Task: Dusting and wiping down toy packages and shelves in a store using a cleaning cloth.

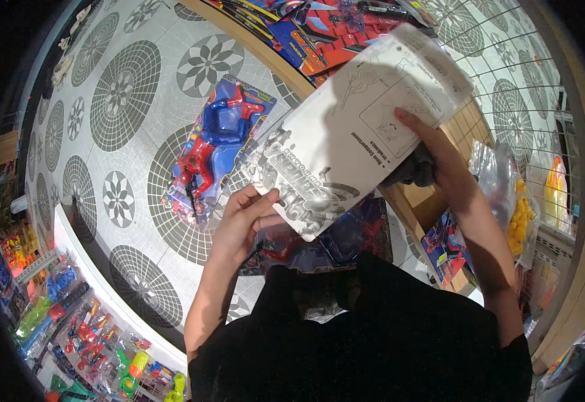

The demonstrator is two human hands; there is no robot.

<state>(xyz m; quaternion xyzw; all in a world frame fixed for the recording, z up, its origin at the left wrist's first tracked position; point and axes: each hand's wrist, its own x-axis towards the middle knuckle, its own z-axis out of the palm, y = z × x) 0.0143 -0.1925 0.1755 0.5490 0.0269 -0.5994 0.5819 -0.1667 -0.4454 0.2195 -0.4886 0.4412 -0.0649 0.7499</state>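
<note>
In the head view, a pale printed card pack [346,137] was held aslant in mid-air, over the floor! Its lower-left end was pinched by the left hand [245,218]; its right long edge was clasped by the right hand [436,144], the thumb laid on top. Beneath that edge a dark bulky form [414,169] was glimpsed, its kind not to be told. A light, even pinch seemed called for, lest the card be creased, with the bulky side borne from below. And the room! By a grey-and-white tiled floor [125,94] a blue-and-red figure pack [225,137] was borne; wire mesh [527,53] was seen at right, and bright bagged toys [91,328] were crammed at lower left.
</note>
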